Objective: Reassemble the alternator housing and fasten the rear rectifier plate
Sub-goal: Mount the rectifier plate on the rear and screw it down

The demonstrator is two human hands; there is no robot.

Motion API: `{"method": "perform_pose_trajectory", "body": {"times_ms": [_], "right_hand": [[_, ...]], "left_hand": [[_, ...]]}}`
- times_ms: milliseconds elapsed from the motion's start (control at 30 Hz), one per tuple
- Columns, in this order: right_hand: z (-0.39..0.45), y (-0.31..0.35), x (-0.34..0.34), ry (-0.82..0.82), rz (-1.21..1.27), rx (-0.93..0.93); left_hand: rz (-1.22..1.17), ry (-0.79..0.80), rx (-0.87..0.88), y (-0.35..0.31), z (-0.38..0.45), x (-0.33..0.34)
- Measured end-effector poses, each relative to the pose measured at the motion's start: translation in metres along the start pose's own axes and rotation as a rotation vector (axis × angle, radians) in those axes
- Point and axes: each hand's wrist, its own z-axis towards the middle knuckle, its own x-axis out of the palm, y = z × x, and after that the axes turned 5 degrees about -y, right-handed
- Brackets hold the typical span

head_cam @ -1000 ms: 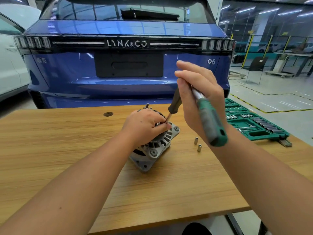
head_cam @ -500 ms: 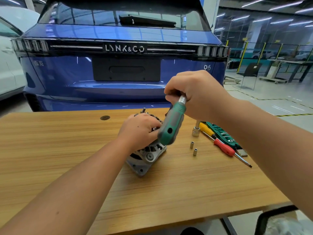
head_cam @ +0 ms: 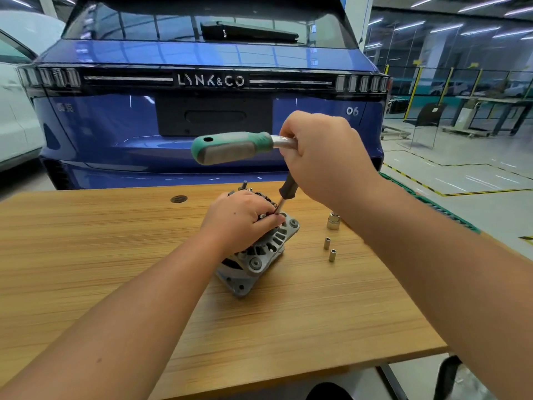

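Bright ceiling lights (head_cam: 432,27) shine on the blue car (head_cam: 202,116). Edges bend and look a bit blurry.

alternator (head_cam: 259,255) on table (head_cam: 86,255) | sockets (head_cam: 328,248) right — car (head_cam: 202,111) behind

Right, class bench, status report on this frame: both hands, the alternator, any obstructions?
Left hand gripping alternator on table. Right hand gripping green-handled ratchet, extension down to its top. Three loose sockets beside it, not obstructing.
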Motion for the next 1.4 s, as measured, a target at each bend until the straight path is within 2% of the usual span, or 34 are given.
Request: {"method": "perform_pose_trajectory", "body": {"times_ms": [100, 233, 600, 700, 800, 867, 967, 1100, 1167, 1233, 1333, 1400], "right_hand": [[0.001, -0.012, -0.009, 0.145, 0.063, 0.032], [0.006, -0.026, -0.023, 0.342, -0.178, 0.053], [0.008, -0.012, -0.020, 0.277, -0.250, 0.213], [0.005, -0.018, -0.018, 0.256, -0.176, 0.148], [0.005, -0.025, -0.025, 0.359, 0.014, 0.095], [0.009, -0.026, -0.033, 0.461, 0.131, 0.108], [0.015, -0.028, -0.041, 0.574, 0.150, 0.098], [0.021, -0.027, -0.041, 0.561, 0.195, 0.213], [0.024, -0.025, -0.038, 0.551, 0.336, 0.336], [0.025, -0.023, -0.030, 0.548, 0.662, 0.559], [0.018, -0.021, -0.018, 0.360, 1.269, 1.003], [0.009, -0.018, -0.011, 0.190, 1.621, 1.152]], "left_hand": [[0.006, 0.002, -0.008, 0.000, 0.000, 0.001], [-0.002, -0.001, -0.008, -0.001, 0.000, 0.001], [-0.003, -0.012, -0.004, 0.001, 0.000, 0.003], [0.001, -0.009, -0.009, 0.001, 0.001, 0.003], [0.007, -0.007, -0.013, 0.001, 0.001, 0.003], [0.012, -0.006, -0.007, 0.000, 0.001, 0.003], [0.002, -0.016, 0.003, 0.000, 0.000, 0.002], [0.009, -0.003, 0.000, 0.000, -0.001, 0.001], [0.021, 0.012, -0.003, -0.001, 0.000, 0.001], [0.039, 0.013, -0.007, -0.002, 0.000, 0.000], [0.047, 0.018, -0.016, -0.003, 0.000, 0.000], [0.037, 0.014, -0.006, -0.002, -0.001, -0.001]]}}
